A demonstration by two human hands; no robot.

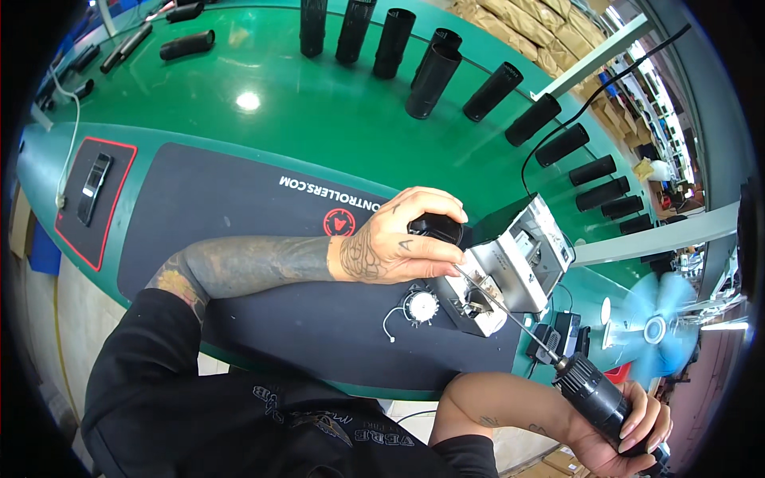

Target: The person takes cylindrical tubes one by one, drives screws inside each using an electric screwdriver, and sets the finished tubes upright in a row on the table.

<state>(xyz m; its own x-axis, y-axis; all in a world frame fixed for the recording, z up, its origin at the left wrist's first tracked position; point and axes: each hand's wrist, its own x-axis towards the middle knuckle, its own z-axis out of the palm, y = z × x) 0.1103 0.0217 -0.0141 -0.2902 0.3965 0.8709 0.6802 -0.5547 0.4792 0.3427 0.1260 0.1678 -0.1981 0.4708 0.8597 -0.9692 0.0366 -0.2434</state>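
My left hand (398, 239) is curled round a black cylindrical part (434, 229) over the dark mat, and the palm and fingers cover much of it. In my right hand (637, 426) is a black electric screwdriver (591, 390) with a long thin bit. It slants up and left, and its tip ends by my left thumb; whether it touches a screw I cannot tell. The bit crosses in front of a silver metal box (510, 271), probably a screw feeder. Below my left hand lies a small round silver part (421, 306) with a white cable and plug.
Several black tubes (434, 80) stand in a curved row across the green bench (263, 103); others (187, 45) lie at the far left. A phone (96, 189) rests on a red-edged pad. At right are a spinning blue fan (655, 328), small black boxes (566, 333) and a white post (661, 235).
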